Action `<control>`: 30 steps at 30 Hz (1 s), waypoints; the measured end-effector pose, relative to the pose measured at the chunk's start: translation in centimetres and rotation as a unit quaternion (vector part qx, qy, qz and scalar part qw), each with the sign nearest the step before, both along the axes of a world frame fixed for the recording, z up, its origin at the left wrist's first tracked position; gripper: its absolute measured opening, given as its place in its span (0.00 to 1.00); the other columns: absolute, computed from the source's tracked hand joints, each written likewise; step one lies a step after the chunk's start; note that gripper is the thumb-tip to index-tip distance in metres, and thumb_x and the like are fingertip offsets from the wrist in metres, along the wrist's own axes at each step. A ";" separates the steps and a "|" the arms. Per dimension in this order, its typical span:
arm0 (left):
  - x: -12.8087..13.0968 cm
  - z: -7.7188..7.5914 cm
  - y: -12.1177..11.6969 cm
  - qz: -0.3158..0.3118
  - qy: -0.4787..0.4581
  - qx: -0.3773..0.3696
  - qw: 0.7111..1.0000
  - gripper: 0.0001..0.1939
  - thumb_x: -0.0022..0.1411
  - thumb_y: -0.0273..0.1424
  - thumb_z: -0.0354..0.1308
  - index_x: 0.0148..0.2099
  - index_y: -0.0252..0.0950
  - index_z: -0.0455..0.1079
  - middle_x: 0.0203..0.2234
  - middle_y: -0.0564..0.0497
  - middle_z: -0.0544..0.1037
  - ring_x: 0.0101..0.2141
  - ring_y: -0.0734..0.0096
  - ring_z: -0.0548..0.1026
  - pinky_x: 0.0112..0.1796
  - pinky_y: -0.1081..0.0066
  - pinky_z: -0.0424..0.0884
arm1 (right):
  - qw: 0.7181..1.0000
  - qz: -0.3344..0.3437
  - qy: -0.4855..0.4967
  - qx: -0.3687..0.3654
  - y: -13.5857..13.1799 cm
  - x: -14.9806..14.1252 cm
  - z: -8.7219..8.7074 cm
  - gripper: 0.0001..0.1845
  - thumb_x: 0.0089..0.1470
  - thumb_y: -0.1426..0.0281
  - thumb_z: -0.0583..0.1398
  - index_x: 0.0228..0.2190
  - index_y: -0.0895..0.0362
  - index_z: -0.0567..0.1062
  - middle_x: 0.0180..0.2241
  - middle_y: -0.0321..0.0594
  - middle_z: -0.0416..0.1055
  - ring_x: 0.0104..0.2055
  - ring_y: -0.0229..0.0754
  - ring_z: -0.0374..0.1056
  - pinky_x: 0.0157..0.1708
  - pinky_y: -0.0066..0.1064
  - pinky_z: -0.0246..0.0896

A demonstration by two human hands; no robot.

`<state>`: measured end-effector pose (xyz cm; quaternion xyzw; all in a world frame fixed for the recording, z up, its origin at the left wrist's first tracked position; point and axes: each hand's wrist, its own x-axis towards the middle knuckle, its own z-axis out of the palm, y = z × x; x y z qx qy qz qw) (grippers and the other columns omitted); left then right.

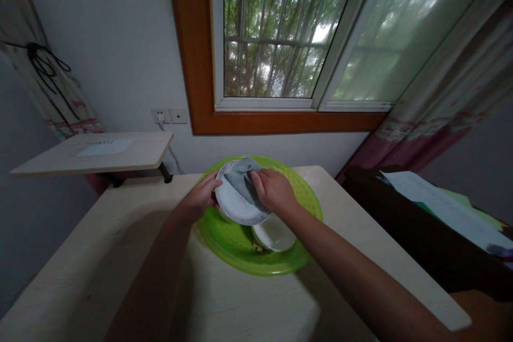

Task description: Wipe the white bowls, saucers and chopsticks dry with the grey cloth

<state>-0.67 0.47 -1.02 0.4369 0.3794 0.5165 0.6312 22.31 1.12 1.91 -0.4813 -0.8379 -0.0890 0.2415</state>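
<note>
currently, in the head view, the left hand [199, 197] pinches the rim of a white dish [237, 206], its thumb over the edge and its fingers behind. the dish is tilted above a green basin [240, 267]. the right hand [277, 189] bunches a grey cloth [240, 177] between thumb and fingers, against the dish's inner face.

as for how far along things are, the cloth is on the dish, and part of the white face is uncovered; whether that part has been wiped i cannot tell. a white bowl [276, 233] sits in the basin, held by neither hand, so its turn looks either over or yet to come.

the cloth looks soft and creased, the dish smooth, round and shallow, with a greyish edge. the basin is glossy, probably plastic, with a broad rim and dimpled wall, on a pale, faintly grained table [248, 312].
</note>
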 end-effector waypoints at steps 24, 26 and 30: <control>0.4 0.4 -0.1 0.028 0.034 0.000 0.999 0.28 0.56 0.31 0.57 0.59 0.34 0.68 0.26 0.52 0.74 0.20 0.73 0.67 0.18 0.75 0.59 | 0.999 0.048 -0.011 -0.012 -0.1 -0.7 -0.3 0.24 0.71 0.60 0.47 0.46 0.59 0.78 0.47 0.54 0.75 0.50 0.53 0.68 0.53 0.45 0.64; 0.4 0.4 0.0 0.045 0.039 -0.008 0.998 0.27 0.56 0.31 0.57 0.58 0.34 0.69 0.26 0.52 0.73 0.20 0.74 0.68 0.18 0.76 0.59 | 0.999 0.020 -0.033 -0.018 -0.3 -0.6 -0.1 0.25 0.71 0.59 0.46 0.40 0.58 0.78 0.40 0.53 0.76 0.45 0.51 0.69 0.48 0.42 0.64; 0.4 0.5 0.0 0.056 0.037 -0.019 0.998 0.25 0.56 0.30 0.58 0.58 0.35 0.69 0.26 0.54 0.72 0.20 0.74 0.68 0.18 0.76 0.60 | 0.998 0.006 -0.040 -0.039 -0.4 -0.4 -0.1 0.28 0.72 0.58 0.44 0.35 0.57 0.78 0.35 0.49 0.77 0.37 0.46 0.71 0.39 0.35 0.60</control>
